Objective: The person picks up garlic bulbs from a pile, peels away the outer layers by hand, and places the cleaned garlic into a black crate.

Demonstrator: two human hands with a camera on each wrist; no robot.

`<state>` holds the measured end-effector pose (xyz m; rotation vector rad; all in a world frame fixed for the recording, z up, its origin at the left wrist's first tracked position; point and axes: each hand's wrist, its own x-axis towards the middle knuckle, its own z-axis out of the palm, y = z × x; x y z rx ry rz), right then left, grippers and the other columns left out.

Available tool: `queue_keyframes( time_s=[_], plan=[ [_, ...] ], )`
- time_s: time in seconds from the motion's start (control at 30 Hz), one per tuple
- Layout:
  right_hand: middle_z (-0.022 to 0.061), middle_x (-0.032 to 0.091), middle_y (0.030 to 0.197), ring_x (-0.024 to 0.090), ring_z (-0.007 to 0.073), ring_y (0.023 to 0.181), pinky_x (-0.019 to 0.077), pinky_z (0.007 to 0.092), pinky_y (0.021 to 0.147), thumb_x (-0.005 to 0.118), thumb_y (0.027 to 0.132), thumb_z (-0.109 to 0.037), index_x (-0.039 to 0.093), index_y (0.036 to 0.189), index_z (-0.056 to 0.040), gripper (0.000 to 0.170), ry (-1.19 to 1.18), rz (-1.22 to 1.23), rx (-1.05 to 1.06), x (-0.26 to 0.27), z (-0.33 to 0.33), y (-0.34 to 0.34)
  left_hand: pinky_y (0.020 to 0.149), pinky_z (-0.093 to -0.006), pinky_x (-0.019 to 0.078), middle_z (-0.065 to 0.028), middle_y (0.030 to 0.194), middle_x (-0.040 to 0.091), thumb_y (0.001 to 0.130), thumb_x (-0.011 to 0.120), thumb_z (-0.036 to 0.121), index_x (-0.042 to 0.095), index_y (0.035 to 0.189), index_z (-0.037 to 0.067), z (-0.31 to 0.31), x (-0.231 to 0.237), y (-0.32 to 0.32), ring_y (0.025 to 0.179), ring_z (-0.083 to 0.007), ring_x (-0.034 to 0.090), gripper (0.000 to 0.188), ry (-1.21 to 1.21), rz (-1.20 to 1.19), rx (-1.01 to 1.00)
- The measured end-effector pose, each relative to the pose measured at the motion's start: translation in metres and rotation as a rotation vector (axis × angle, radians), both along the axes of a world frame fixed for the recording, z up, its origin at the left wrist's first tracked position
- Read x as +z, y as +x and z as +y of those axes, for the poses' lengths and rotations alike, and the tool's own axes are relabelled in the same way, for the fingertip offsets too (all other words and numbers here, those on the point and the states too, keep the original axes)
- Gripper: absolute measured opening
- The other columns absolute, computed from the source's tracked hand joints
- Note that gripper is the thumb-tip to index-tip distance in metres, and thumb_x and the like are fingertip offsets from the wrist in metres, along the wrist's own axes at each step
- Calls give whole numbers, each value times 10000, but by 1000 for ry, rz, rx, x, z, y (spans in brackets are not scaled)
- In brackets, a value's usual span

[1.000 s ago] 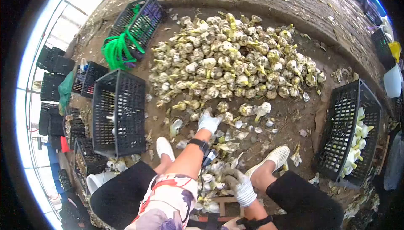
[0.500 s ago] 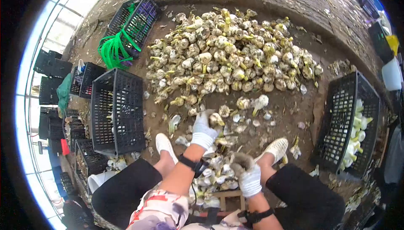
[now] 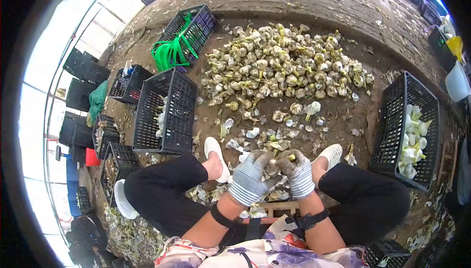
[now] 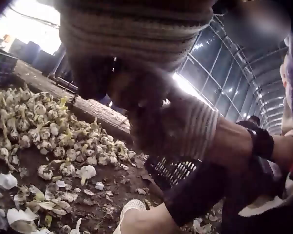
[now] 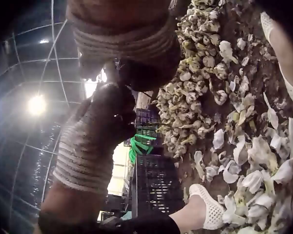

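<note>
My gloved left hand (image 3: 249,179) holds a garlic bulb (image 3: 271,168) between my knees. Against it, the curled fingers of my gloved right hand (image 3: 299,176) pinch the bulb's other side, and a yellowish bit shows above those fingers. Both gloves are striped at the wrist and dirty brown at the fingers. In the left wrist view the two hands meet, dark, with the bulb mostly hidden by the gloves. Beyond my feet lies a large heap of unpeeled garlic bulbs (image 3: 279,67). A few loose bulbs (image 3: 296,108) lie nearer on the soil.
Black plastic crates with cleaned white garlic stand at the left (image 3: 179,116) and right (image 3: 387,130). Green straps (image 3: 169,52) hang over another crate behind. Peeled skins (image 5: 256,180) litter the ground between white shoes (image 3: 216,157). More crates (image 3: 81,94) line the left side.
My left hand reached out to the loose bulbs, picked one up and drew it back to my right hand. Both hands now work on it together. The head view has shifted.
</note>
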<state>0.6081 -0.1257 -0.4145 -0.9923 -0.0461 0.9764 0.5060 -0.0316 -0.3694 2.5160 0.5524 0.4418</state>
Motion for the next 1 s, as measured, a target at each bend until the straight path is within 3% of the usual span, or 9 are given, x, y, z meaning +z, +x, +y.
queue_keyframes(
  time_s=[0.4,0.53,0.67,0.73,0.8,0.87,0.9,0.93,1.0],
  plan=[
    [53,592,800,557,108,690,478,233,594,628,768,-69,552,999,11,256,-39,133,181,5,-9,-3,720,-328,473,-135,965,526,614,706,188,518,1050,37,2,12,-9,838,-279,554,497,0,21,5],
    [58,593,803,556,103,700,475,227,604,614,749,-25,555,985,25,248,-109,-57,285,7,-12,-13,702,-316,472,-59,931,539,656,743,275,504,1033,59,20,-3,-20,839,-177,533,496,-587,-147,-31],
    [51,603,826,541,79,713,455,210,628,630,758,-67,575,963,36,236,-70,-176,281,7,-15,-19,709,-247,458,-71,960,542,817,556,186,493,1076,40,27,-13,-26,804,-138,533,304,-1655,-284,63],
    [50,606,831,541,79,711,452,216,629,627,770,-81,573,975,41,246,-53,-71,219,5,-11,-18,711,-244,472,-79,994,541,819,538,175,472,1118,35,29,-15,-26,835,-147,545,337,-1524,-169,135],
    [48,606,828,543,81,710,452,218,626,621,774,-78,574,976,43,240,-98,-26,174,7,-10,-17,726,-249,482,-91,1042,532,778,606,145,425,1166,25,25,-29,-25,891,-148,541,445,-1059,-199,81],
    [48,604,804,546,94,684,458,233,599,627,767,-73,575,955,52,232,-114,-347,218,2,-10,-22,736,-255,485,-84,1100,512,760,672,245,421,1174,36,17,-39,-27,914,-155,539,528,-686,-243,-23],
    [51,601,801,549,100,671,457,237,586,621,762,-57,571,958,56,232,-163,-554,252,-4,-10,-26,772,-262,468,-65,1041,532,756,673,138,413,1179,29,1,-6,-24,921,-146,532,509,-1108,-118,25],
    [54,598,799,551,106,658,456,240,574,614,757,-41,567,961,59,233,-207,-762,283,-8,-8,-28,674,-238,471,-60,927,552,760,651,57,422,1149,18,2,-21,-22,755,-124,541,453,-990,-196,149],
    [74,598,808,564,141,660,460,244,577,590,761,-23,555,955,60,214,-136,-278,178,0,3,-32,627,-226,462,-37,875,557,806,614,130,483,1085,24,10,-27,-20,718,-100,521,326,-1160,-278,306]
  ],
)
